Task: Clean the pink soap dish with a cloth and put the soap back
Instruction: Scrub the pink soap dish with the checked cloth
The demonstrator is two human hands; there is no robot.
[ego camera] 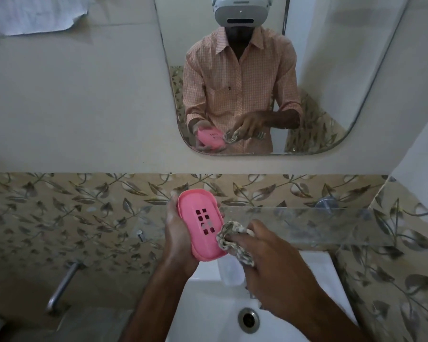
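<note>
— How is the left grip set?
— The left hand is closed around the pink soap dish; the dish is cupped from behind and below, with fingertips seen at its far edges. It is held tilted, its slotted face turned toward the camera, above the white sink.

— And the right grip?
— The right hand is clenched on a bunched, patterned cloth. The cloth is pinched by the fingers and pressed against the right edge of the dish.

— Is contact between cloth and dish certain?
— The wad is seen touching the dish's rim near its lower right side; how firmly cannot be told.

— What is around them?
— A glass shelf is fixed to the leaf-patterned tiles just beyond the hands. A drain is seen in the basin below the right wrist. A metal tap is mounted on the wall to the left. The same hold is reflected in the mirror above.

— And the soap?
— It cannot be made out for certain.
</note>
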